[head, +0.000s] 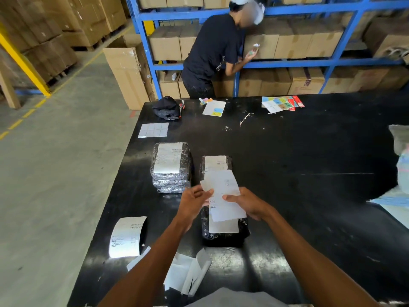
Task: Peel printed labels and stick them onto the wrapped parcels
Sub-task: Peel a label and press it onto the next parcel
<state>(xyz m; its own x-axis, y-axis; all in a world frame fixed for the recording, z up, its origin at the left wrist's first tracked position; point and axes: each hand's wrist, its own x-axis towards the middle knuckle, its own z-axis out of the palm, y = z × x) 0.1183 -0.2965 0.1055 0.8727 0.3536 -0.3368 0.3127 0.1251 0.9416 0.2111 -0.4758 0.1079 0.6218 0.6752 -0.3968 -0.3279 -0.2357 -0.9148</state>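
above the black wrapped parcel (223,237) on the desk (309,162), the left hand (194,202) pinched a label sheet (225,196) by its left edge and the right hand (247,204) gripped its right side. left of that parcel stood a labelled parcel stack (171,165); nearer-left of it lay a curled label (126,237).
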